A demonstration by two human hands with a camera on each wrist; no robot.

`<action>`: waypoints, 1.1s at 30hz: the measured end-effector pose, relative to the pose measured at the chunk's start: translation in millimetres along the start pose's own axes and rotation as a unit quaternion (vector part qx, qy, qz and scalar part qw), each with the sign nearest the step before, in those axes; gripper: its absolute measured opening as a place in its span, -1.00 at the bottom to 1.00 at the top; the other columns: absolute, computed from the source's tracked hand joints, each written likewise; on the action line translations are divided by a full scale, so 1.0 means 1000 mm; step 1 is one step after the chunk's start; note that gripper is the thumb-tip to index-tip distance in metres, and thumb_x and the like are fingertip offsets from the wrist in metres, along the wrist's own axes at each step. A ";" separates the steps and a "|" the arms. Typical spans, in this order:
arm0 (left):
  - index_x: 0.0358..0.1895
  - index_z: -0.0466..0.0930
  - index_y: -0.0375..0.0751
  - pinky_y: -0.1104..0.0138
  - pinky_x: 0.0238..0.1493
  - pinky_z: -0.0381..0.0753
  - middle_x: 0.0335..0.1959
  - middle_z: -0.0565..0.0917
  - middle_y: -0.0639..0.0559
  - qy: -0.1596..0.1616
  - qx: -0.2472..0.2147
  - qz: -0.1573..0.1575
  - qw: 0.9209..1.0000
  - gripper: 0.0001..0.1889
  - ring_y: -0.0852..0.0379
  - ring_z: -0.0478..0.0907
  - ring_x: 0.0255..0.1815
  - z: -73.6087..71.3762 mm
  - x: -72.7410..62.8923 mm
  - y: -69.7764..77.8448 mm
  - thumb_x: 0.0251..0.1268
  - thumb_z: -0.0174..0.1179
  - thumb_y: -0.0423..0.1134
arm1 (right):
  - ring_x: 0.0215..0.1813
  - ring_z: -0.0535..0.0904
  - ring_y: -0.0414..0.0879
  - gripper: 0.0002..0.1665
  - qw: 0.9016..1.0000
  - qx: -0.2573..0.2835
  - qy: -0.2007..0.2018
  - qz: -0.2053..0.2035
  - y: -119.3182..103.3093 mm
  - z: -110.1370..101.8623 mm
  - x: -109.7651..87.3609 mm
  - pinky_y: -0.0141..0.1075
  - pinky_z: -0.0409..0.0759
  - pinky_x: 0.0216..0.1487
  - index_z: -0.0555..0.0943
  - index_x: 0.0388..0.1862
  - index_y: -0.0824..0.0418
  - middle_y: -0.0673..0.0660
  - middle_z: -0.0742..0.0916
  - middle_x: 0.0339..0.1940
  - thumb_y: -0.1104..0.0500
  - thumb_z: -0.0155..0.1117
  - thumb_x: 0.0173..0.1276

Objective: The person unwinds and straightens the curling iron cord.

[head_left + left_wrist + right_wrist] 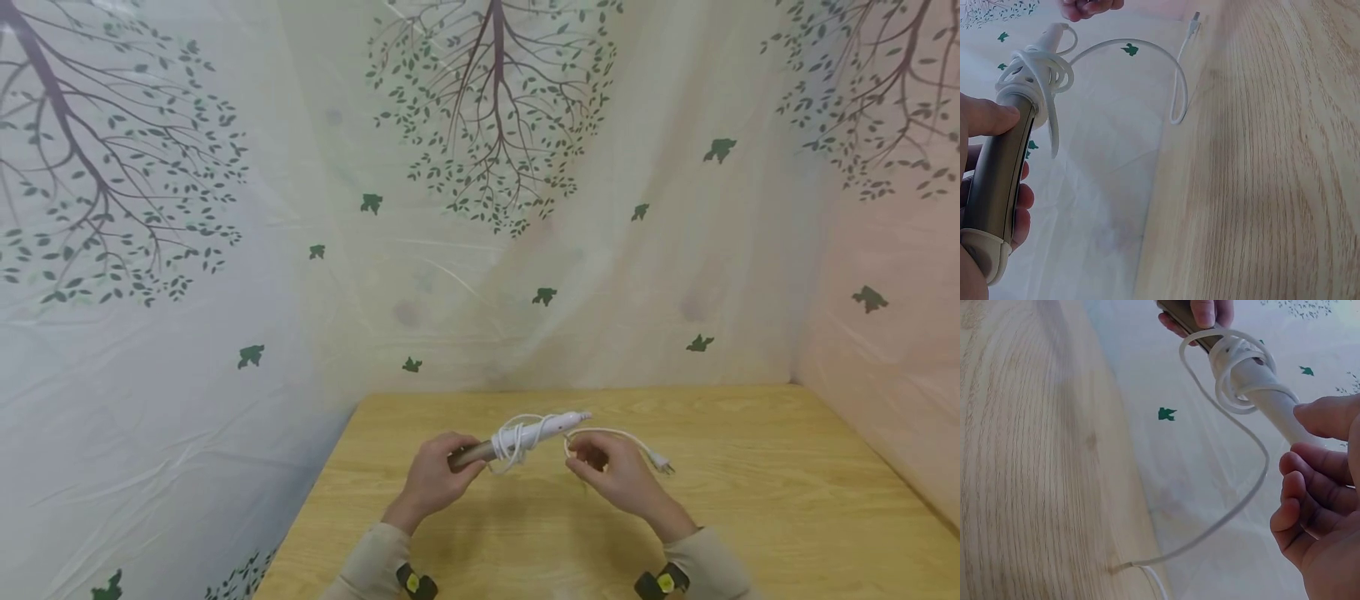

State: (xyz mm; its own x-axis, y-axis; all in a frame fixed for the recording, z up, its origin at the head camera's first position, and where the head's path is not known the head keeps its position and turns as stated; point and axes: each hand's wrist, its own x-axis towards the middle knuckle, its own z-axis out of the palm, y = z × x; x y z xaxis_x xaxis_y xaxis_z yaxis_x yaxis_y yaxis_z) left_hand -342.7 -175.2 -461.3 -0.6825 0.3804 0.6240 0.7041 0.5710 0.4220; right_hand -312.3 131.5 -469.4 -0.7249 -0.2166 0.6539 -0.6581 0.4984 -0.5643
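My left hand [438, 475] grips the bronze barrel of a hair straightener [543, 427] above the table, its thumb lying along the barrel in the left wrist view. The white handle [1272, 403] tilts up to the right, with a white cord [1054, 69] wound round it in several loose loops. A free length of cord [1241, 506] hangs off and ends in a plug [660, 461] to the right. Near the handle's tail end is my right hand [615, 471], its fingers loosely bent and thumb apart from them, with nothing visibly held.
Below both hands lies a wood-grain table [750, 500]. A pale sheet [465, 325] printed with trees and green leaves hangs behind it and along both sides. Each wrist carries a dark strapped device.
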 end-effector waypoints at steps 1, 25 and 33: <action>-0.16 0.70 -0.09 0.45 -0.38 0.50 -0.29 0.70 0.12 0.000 -0.001 0.000 1.000 -0.75 0.31 0.54 -0.39 0.000 0.000 0.000 0.06 0.46 -0.21 | -0.51 0.48 -0.39 -0.83 1.000 -0.002 0.004 0.001 0.001 0.001 0.001 -0.41 0.50 -0.52 0.67 -0.25 0.23 -0.14 0.67 -0.49 0.26 0.45 0.18; -0.17 0.70 -0.10 0.43 -0.36 0.49 -0.31 0.70 0.12 0.002 0.009 0.003 1.000 -0.76 0.30 0.53 -0.39 -0.001 0.002 0.004 0.06 0.45 -0.20 | -0.54 0.38 -0.33 -0.82 0.995 -0.027 0.031 0.087 0.023 0.015 0.011 -0.41 0.39 -0.53 0.64 -0.34 0.12 -0.11 0.60 -0.54 0.12 0.48 0.17; -0.17 0.70 -0.09 0.44 -0.35 0.50 -0.30 0.70 0.12 -0.002 0.010 0.004 1.000 -0.76 0.30 0.54 -0.38 -0.002 0.001 0.006 0.07 0.45 -0.20 | -0.49 0.46 -0.33 -0.87 0.994 -0.032 0.037 0.100 0.026 0.023 0.012 -0.41 0.47 -0.46 0.64 -0.41 0.12 -0.07 0.67 -0.51 0.24 0.46 0.17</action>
State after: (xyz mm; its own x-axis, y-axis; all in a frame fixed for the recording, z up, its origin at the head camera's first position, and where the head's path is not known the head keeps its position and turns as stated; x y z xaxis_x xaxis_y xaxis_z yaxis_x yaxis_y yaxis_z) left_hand -338.4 -173.1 -456.5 -0.6781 0.3876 0.6245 0.7053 0.5821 0.4045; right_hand -342.7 122.3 -487.8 -0.8215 -0.0456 0.5684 -0.4858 0.5780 -0.6557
